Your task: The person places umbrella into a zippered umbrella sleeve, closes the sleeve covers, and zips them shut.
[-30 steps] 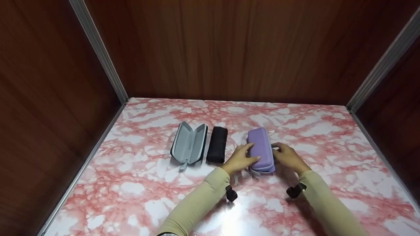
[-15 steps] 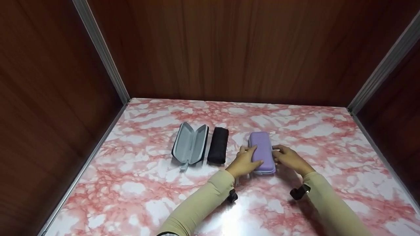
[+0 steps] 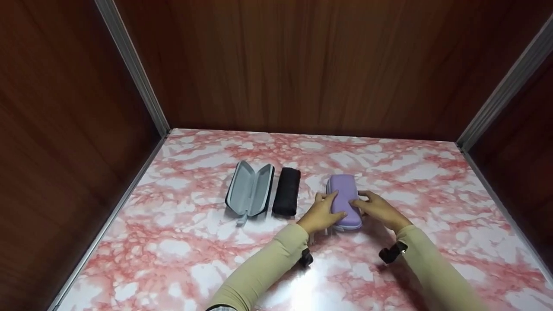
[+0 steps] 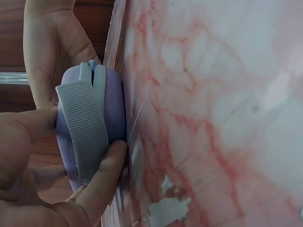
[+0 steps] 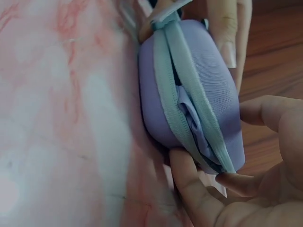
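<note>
A purple zip glasses case (image 3: 344, 183) lies on the table between both hands, its lid down. My left hand (image 3: 319, 214) grips its left side, thumb on the lid; in the left wrist view a pale ribbed strap (image 4: 85, 127) shows near those fingers. On the other side my right hand (image 3: 382, 211) holds the edge, thumb on top and fingers at the zip. The zip (image 5: 165, 85) stands parted in the right wrist view, and a fold of purple cloth (image 5: 193, 124) shows in the gap. What else is inside is hidden.
Left of the hands lies a black soft case (image 3: 287, 192). Beside it an unfolded glasses case (image 3: 250, 190) shows its grey lining. The table (image 3: 207, 268) has a red-and-white marbled top, with brown wooden panels (image 3: 276, 65) around it.
The purple case has turned flatter onto the table, its lid now facing up. My right thumb has come up onto the lid. The left hand shifted slightly right, keeping its grip.
</note>
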A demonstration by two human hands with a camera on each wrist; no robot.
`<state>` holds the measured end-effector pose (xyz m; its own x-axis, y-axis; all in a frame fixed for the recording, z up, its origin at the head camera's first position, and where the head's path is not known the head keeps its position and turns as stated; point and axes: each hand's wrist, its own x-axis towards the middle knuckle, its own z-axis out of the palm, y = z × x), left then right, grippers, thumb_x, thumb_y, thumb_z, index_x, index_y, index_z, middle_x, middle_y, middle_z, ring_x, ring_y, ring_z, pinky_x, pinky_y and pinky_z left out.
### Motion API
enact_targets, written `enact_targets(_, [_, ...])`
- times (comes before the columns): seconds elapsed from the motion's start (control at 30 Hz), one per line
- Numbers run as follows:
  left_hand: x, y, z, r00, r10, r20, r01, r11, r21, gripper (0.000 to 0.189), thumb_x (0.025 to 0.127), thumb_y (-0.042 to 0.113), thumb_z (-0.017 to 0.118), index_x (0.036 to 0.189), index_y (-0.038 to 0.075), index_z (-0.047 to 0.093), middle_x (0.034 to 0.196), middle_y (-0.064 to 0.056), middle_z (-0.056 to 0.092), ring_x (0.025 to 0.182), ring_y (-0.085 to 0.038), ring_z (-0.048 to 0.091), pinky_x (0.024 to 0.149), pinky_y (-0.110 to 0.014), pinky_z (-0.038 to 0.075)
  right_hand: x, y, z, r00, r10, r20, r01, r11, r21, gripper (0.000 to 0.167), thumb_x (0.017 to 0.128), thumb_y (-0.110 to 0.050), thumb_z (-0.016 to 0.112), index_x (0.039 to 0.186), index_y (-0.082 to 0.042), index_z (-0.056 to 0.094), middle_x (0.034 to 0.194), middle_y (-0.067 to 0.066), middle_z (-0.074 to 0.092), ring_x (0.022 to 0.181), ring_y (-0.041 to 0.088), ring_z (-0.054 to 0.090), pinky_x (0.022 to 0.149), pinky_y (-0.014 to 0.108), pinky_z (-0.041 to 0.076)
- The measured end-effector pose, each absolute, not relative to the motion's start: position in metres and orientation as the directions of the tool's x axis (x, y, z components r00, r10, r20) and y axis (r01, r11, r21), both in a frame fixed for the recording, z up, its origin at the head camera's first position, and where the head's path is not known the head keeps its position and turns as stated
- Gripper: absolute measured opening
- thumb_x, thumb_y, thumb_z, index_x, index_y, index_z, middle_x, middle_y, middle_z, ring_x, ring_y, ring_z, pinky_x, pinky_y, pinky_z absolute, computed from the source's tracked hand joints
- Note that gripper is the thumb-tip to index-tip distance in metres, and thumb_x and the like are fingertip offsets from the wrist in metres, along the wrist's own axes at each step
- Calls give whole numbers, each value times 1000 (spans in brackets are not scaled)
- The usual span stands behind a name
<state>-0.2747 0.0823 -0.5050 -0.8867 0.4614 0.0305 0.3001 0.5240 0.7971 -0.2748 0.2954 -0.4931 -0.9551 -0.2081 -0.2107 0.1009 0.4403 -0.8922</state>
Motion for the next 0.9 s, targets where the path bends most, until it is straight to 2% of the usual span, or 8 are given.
enact_targets(0.2, [-275,81,-505,-890,454,32,287,504,814,80,95,36,69,155,0,31,134,-18,41,118,-28,54,102,-32,43,-279,298,-493,-933,-244,-264,158,384,-910,83,100,-32,61,149,18,17,120,23,62,94,17,64,84,30,53])
enact_targets(0.33, [-277,78,-507,-883,468,40,293,482,826,81,94,35,70,154,-2,31,134,-17,43,119,-27,53,103,-32,42,-281,302,-495,-913,-279,-297,197,336,-921,80,100,-31,61,148,19,20,118,20,65,96,18,66,87,32,54])
enact_targets(0.47, [-281,75,-509,-870,490,47,299,451,841,77,93,31,71,152,-3,36,139,-18,44,123,-27,52,104,-29,41,-280,305,-497,-890,-330,-313,224,281,-933,78,100,-29,61,147,20,23,116,18,66,99,21,67,90,35,54])
enact_targets(0.57, [-283,72,-509,-868,495,48,260,369,892,72,92,25,73,150,-3,40,142,-20,45,125,-28,54,100,-28,44,-279,303,-498,-877,-355,-325,254,233,-939,76,100,-29,61,146,20,26,113,16,68,99,23,67,92,38,53])
enact_targets(0.73, [-284,69,-506,-877,476,66,236,307,922,68,89,22,76,147,2,47,143,-18,50,125,-24,54,98,-25,45,-276,298,-498,-882,-322,-343,295,187,-937,73,99,-30,62,145,17,29,107,10,66,96,19,64,92,35,52])
enact_targets(0.8, [-284,68,-504,-876,476,74,246,310,919,66,90,25,75,147,6,49,139,-15,53,115,-22,60,87,-28,51,-276,295,-496,-894,-297,-334,296,167,-940,73,99,-29,62,145,16,29,107,9,66,96,17,62,91,32,51])
enact_targets(0.9, [-285,65,-499,-882,467,67,217,277,936,63,91,27,74,148,11,51,132,-10,55,94,-17,67,65,-33,55,-276,291,-493,-910,-263,-320,295,131,-946,73,98,-30,62,144,15,27,109,8,66,97,16,62,91,30,49])
